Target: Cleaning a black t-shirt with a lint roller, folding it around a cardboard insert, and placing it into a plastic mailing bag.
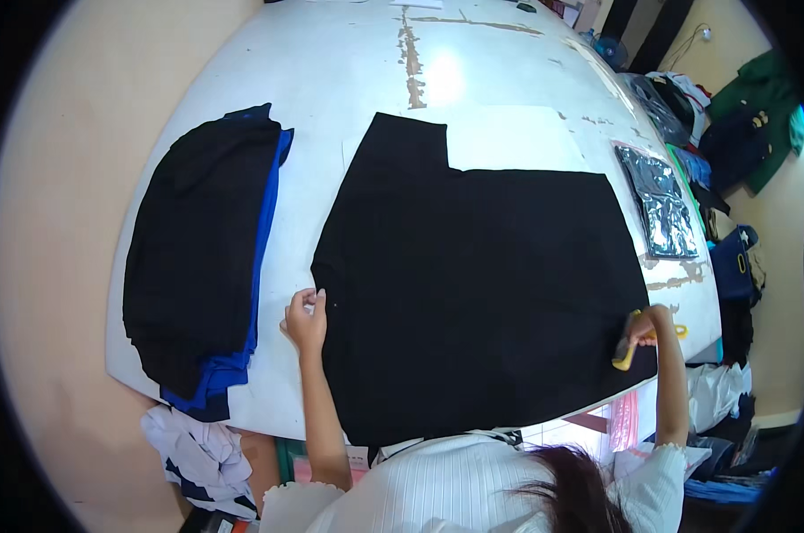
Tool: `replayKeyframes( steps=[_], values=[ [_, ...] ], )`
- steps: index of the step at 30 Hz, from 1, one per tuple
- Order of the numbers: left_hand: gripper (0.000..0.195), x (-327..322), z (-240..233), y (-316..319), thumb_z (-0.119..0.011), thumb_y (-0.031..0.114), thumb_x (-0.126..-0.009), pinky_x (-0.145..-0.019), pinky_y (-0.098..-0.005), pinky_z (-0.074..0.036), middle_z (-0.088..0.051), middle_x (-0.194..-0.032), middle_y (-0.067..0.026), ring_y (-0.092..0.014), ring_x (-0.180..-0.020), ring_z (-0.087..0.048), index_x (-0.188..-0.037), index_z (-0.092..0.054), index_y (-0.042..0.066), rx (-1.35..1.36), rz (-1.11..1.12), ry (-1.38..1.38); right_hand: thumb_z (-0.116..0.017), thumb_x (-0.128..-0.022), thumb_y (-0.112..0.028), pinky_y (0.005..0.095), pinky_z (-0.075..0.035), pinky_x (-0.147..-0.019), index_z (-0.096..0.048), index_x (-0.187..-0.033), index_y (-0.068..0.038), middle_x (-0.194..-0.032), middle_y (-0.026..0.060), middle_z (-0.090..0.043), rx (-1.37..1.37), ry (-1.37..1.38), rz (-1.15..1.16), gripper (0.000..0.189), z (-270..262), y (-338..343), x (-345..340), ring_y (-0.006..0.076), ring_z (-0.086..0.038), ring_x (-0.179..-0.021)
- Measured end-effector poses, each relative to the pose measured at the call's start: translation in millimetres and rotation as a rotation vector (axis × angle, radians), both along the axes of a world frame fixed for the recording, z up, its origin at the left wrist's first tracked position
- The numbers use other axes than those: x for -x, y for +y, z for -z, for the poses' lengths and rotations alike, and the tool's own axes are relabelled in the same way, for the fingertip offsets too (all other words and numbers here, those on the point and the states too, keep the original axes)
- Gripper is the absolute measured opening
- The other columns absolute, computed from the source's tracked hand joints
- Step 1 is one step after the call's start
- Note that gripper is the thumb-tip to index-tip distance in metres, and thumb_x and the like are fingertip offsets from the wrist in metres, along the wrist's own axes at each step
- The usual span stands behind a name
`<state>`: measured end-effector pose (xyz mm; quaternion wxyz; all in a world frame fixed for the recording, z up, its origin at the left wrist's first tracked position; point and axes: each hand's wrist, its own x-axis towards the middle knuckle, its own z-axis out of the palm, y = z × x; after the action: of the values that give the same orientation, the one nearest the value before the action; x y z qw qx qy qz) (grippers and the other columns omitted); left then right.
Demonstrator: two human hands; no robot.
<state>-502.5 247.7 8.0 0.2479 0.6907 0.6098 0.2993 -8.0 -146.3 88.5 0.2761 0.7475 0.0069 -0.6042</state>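
Observation:
A large piece of black fabric (482,280) lies flat on the white table (295,220), with a narrower part jutting out at its upper left. At its left edge is my left hand (305,323), fingers curled and thumb touching the border; whether it pinches the cloth cannot be made out. My right hand (644,330) grips a yellow-handled brush (625,353) on the lower right part of the fabric. The brush's working side is hidden. Left of the fabric lies a pile of black cloth (195,246) with blue cloth (265,226) showing along its right side.
Folded dark cloth in clear plastic (662,206) lies near the table's right edge. A white sheet (508,136) is partly under the fabric. Crumpled white cloth (199,453) sits below the table's left corner. Clothes and a dark blue bag (735,266) are beyond the right side.

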Motion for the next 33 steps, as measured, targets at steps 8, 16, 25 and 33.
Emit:
replayKeyframes(
  steps=[8,16,25,33],
  values=[
    [0.019,-4,3,-1,-0.064,0.035,-0.079,-0.079,-0.0353,-0.033,-0.061,-0.075,0.0061,-0.015,-0.078,-0.054,-0.085,-0.064,0.017,-0.054,-0.056,0.071,-0.059,-0.081,-0.027,0.0292,-0.036,-0.039,-0.056,-0.07,-0.009,-0.045,0.0018,-0.045,-0.64,0.395,-0.457,0.021,-15,201,102,0.0128,-0.045,-0.038],
    [0.019,-2,3,0,-0.064,0.036,-0.078,-0.079,-0.034,-0.031,-0.06,-0.072,0.0068,-0.014,-0.073,-0.053,-0.083,-0.064,0.018,-0.034,-0.065,0.053,-0.056,-0.084,-0.021,0.0266,-0.032,-0.037,-0.048,-0.074,-0.01,-0.047,-0.002,-0.038,-0.968,0.817,-0.399,0.017,5,374,286,0.0096,-0.04,-0.038],
    [0.015,-3,4,0,-0.066,0.031,-0.077,-0.076,-0.0336,-0.032,-0.06,-0.071,0.0077,-0.013,-0.071,-0.053,-0.082,-0.063,0.017,-0.094,-0.044,0.017,-0.056,-0.085,-0.019,0.0233,-0.029,-0.033,-0.054,-0.074,-0.007,-0.046,-0.0027,-0.04,-1.067,0.891,-0.375,0.016,12,316,219,0.006,-0.04,-0.034],
    [0.014,-5,3,0,-0.066,0.029,-0.076,-0.078,-0.0336,-0.032,-0.06,-0.071,0.0085,-0.013,-0.073,-0.053,-0.083,-0.063,0.018,-0.061,-0.053,0.042,-0.063,-0.081,-0.023,0.025,-0.035,-0.036,-0.06,-0.081,-0.006,-0.05,-0.0002,-0.046,-0.493,0.369,-0.159,0.017,-21,117,25,0.0089,-0.044,-0.038]
  ],
)
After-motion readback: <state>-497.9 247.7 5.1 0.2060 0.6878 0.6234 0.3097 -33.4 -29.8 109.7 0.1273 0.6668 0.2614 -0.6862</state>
